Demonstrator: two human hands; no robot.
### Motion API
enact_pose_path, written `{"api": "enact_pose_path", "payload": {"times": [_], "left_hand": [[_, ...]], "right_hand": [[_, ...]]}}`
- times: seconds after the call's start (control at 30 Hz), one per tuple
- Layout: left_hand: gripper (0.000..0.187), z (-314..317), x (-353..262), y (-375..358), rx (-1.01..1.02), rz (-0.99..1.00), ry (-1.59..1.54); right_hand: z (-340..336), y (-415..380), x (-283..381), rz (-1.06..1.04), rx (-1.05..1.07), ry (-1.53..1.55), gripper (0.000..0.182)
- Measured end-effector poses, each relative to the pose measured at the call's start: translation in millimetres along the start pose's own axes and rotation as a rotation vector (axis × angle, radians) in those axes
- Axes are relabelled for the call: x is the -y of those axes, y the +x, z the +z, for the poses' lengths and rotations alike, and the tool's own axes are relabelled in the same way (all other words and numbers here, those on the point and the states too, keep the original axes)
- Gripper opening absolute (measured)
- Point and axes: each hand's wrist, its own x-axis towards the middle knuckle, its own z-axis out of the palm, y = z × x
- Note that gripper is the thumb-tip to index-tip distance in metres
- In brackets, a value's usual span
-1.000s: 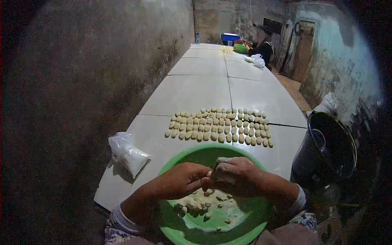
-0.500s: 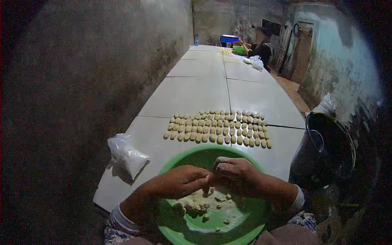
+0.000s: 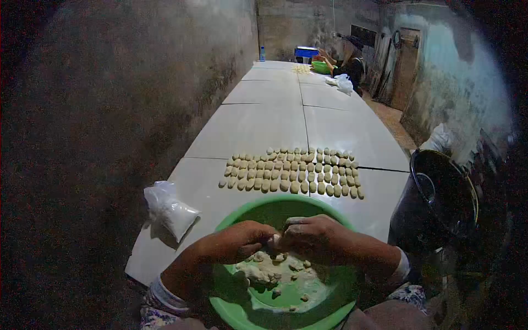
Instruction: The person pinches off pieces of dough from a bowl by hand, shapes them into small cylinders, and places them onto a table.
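My left hand (image 3: 245,240) and my right hand (image 3: 314,236) meet above a green basin (image 3: 236,313). Between their fingertips a small pale piece of dough (image 3: 275,240) partly shows. Both hands are closed, thumbs and fingers pressed in around it; the right fingers are curled and dusted white, hiding part of the piece. Below them in the basin lies a lump of dough (image 3: 261,275) with loose crumbs and white flour. Just past the rim, several rows of small oval dough pieces (image 3: 294,176) are laid out on the white table.
A clear plastic bag of white powder (image 3: 173,212) rests on the table at left, near the wall. A black bucket (image 3: 440,192) stands at right. Far down the table (image 3: 264,121), another person (image 3: 352,60) is beside a green bowl (image 3: 321,67) and a blue container (image 3: 306,52).
My hands have shifted slightly at the fingertips, and the pale piece between them shows more. The far person's arms have moved a little. The view has tilted slightly.
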Motion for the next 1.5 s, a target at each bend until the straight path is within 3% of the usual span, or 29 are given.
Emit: {"api": "enact_pose_path", "payload": {"times": [0.13, 0.2, 0.3, 0.43, 0.5, 0.53, 0.6, 0.83, 0.9, 0.97, 1.03, 1.13, 1.23, 1.33, 1.5], "left_hand": [[0.021, -1, 1, 0, 0.056, -0.049, -0.058], [0.029, 0, -3, -2, 0.035, -0.083, -0.095], [0.032, 1, 3, -1, 0.072, -0.08, -0.062], [0.036, 5, -2, -1, 0.018, -0.029, -0.016], [0.036, 5, -7, 0, 0.022, -0.012, 0.048], [0.036, 5, -10, -1, 0.021, -0.011, 0.048], [0.035, 3, -16, -1, 0.041, -0.047, 0.066], [0.026, 3, -24, -3, -0.001, -0.057, -0.126], [0.019, 5, -25, -3, -0.032, -0.065, -0.036], [0.02, 9, -21, -3, -0.071, 0.047, 0.268], [0.023, 10, -29, -2, -0.069, 0.018, 0.227], [0.022, 16, -15, -1, -0.158, -0.009, 0.225], [0.018, 16, -12, 1, -0.147, -0.015, 0.212], [0.015, 12, -19, -2, -0.058, -0.129, 0.229], [0.016, 10, -6, 1, -0.08, -0.019, 0.096]], "right_hand": [[3, 3, 6, 0.121, -0.032, -0.132, 0.024], [10, 3, -4, 0.037, -0.171, -0.056, 0.024], [9, 1, -10, -0.04, -0.072, -0.227, 0.024], [6, -2, 1, -0.051, -0.093, -0.29, 0.022], [3, 2, 11, 0.233, 0.072, -0.151, 0.021], [3, 2, 9, 0.233, 0.072, -0.152, 0.021], [3, 1, 2, -0.121, 0.027, -0.412, 0.026], [5, 0, -5, -0.117, -0.045, -0.383, 0.026], [13, 1, -14, -0.028, -0.066, -0.233, 0.026], [5, 4, -7, 0.014, -0.002, -0.219, 0.03], [1, 4, -7, -0.028, 0.02, -0.182, 0.034], [3, 0, -10, -0.162, -0.122, -0.311, 0.04], [7, 1, -15, -0.055, 0.003, -0.299, 0.045], [8, 3, -10, -0.164, -0.12, -0.403, 0.034], [9, 3, -14, -0.148, -0.075, -0.384, 0.036]]}}
